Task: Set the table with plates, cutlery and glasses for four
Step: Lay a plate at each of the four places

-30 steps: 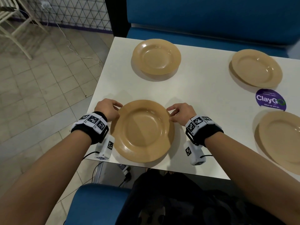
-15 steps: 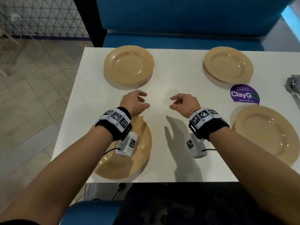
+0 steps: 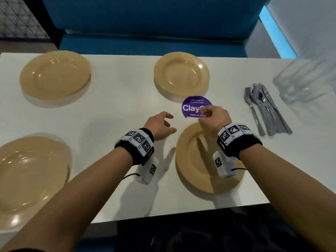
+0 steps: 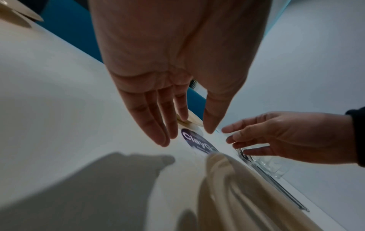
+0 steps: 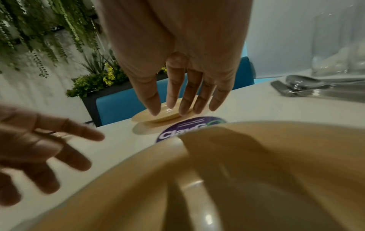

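Several tan plates lie on the white table (image 3: 116, 99): far left plate (image 3: 54, 75), far middle plate (image 3: 181, 73), near left plate (image 3: 31, 171) and near right plate (image 3: 198, 160). A bundle of metal cutlery (image 3: 265, 110) lies at the right, with clear glasses (image 3: 301, 82) beyond it. My left hand (image 3: 161, 125) hovers over bare table left of the near right plate, fingers relaxed and holding nothing. My right hand (image 3: 212, 115) hovers over that plate's far rim, also holding nothing. In the wrist views the left hand (image 4: 177, 125) and right hand (image 5: 183, 106) show straight, loose fingers.
A round purple ClayGo sticker (image 3: 192, 106) lies on the table between the far middle plate and my right hand. A blue bench (image 3: 145, 24) runs behind the table. The table's near edge (image 3: 181, 213) lies just below my forearms.
Both hands let go of the near left plate and moved rightward across the table. My view swung right, bringing the cutlery and glasses into sight.
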Tool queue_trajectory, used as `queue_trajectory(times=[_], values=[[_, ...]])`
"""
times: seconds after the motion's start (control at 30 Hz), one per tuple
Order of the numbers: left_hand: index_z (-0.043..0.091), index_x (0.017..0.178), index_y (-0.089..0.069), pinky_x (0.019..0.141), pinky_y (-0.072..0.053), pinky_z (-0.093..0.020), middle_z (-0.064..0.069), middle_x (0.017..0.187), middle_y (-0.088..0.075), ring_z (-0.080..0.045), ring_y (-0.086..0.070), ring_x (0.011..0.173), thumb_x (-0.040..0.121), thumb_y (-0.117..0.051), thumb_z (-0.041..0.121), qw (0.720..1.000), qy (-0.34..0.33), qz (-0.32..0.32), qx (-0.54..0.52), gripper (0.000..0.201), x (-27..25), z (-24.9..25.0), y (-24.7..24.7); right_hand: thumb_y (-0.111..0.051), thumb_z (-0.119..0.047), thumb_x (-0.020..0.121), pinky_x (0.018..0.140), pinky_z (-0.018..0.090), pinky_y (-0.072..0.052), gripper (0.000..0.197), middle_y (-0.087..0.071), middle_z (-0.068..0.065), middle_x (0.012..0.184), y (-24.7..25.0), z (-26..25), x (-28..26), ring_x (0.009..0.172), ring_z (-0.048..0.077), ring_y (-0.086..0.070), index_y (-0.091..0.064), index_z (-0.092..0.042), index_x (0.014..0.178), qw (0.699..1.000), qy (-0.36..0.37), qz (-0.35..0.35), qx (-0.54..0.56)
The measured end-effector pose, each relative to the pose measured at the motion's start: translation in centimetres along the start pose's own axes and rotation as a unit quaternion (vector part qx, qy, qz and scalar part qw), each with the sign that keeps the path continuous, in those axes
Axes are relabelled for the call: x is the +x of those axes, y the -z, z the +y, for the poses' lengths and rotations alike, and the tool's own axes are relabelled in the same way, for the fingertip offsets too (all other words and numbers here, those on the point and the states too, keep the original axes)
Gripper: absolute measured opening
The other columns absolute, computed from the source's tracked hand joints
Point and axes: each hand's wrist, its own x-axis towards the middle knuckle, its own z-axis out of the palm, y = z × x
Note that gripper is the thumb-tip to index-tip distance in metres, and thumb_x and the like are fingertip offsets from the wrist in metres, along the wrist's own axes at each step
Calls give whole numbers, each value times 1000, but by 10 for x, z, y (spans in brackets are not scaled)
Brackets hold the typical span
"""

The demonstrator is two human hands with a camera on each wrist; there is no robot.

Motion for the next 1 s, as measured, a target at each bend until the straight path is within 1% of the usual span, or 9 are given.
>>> queue_trajectory(times=[0.1, 0.2, 0.27, 0.37, 0.47, 0.53, 0.6, 0.73, 1.0], values=[[24, 135, -48, 83, -53, -30, -2, 113, -66, -17, -63, 91, 84, -70, 25, 999, 16, -25, -14, 55, 1, 12, -26, -66, -13, 80, 95, 25, -42, 41, -66, 7, 117, 30, 35, 8, 110, 21, -60, -62, -16, 121, 1000, 6, -5, -21], [23, 134, -52, 78, -55, -28, -2, 112, -68, -18, -65, 87, 82, -71, 15, 999, 21, -42, -11, 56, -2, 18, -40, -71, -17, 80, 91, 25, -43, 49, -62, 6, 120, 42, 65, 10, 109, 21, -59, -58, -21, 127, 994, 4, -76, -81], [22, 132, -55, 74, -53, -25, -1, 106, -69, -17, -65, 85, 79, -72, 7, 999, 24, -41, -5, 57, -4, 19, -43, -71, -11, 78, 90, 25, -45, 51, -63, 6, 119, 40, 78, 8, 107, 21, -59, -58, -22, 126, 988, 14, -111, -102], [20, 129, -58, 66, -56, -23, 3, 91, -66, -20, -65, 81, 76, -70, -3, 998, 40, -31, -30, 59, -7, 16, -46, -65, 1, 76, 86, 25, -47, 52, -65, 6, 115, 36, 91, 2, 102, 22, -61, -61, -23, 122, 989, 24, -100, -109], [20, 123, -63, 62, -58, -21, 7, 81, -65, -20, -64, 76, 77, -68, -3, 999, 37, -8, -30, 52, -11, 12, -49, -62, 3, 77, 85, 25, -48, 48, -66, 5, 110, 32, 100, -4, 99, 22, -62, -64, -22, 118, 993, 28, -78, -88], [20, 121, -65, 66, -59, -24, 7, 80, -66, -21, -64, 76, 78, -68, -3, 999, 35, 5, -33, 49, -13, 9, -51, -62, 2, 78, 87, 27, -50, 45, -67, 5, 109, 31, 102, -8, 99, 22, -62, -65, -21, 116, 994, 34, -71, -82], [19, 120, -65, 70, -59, -29, 3, 82, -67, -22, -65, 78, 78, -68, -3, 999, 38, 9, -36, 48, -17, 6, -52, -62, 2, 78, 87, 27, -50, 44, -68, 5, 107, 29, 103, -10, 98, 21, -62, -65, -20, 116, 994, 39, -70, -77], [19, 120, -65, 73, -58, -31, -3, 91, -69, -24, -66, 84, 79, -66, -4, 998, 40, 11, -45, 47, -22, 1, -52, -62, 3, 77, 87, 27, -50, 45, -68, 4, 106, 27, 103, -13, 97, 21, -62, -66, -22, 114, 994, 40, -77, -72], [17, 121, -64, 59, -52, -18, -1, 88, -67, -13, -61, 73, 79, -68, -1, 998, 49, 9, -44, 46, -20, 1, -51, -64, 1, 77, 82, 23, -47, 44, -67, 5, 107, 28, 102, -14, 86, 15, -57, -65, -21, 115, 993, 40, -87, -67]])
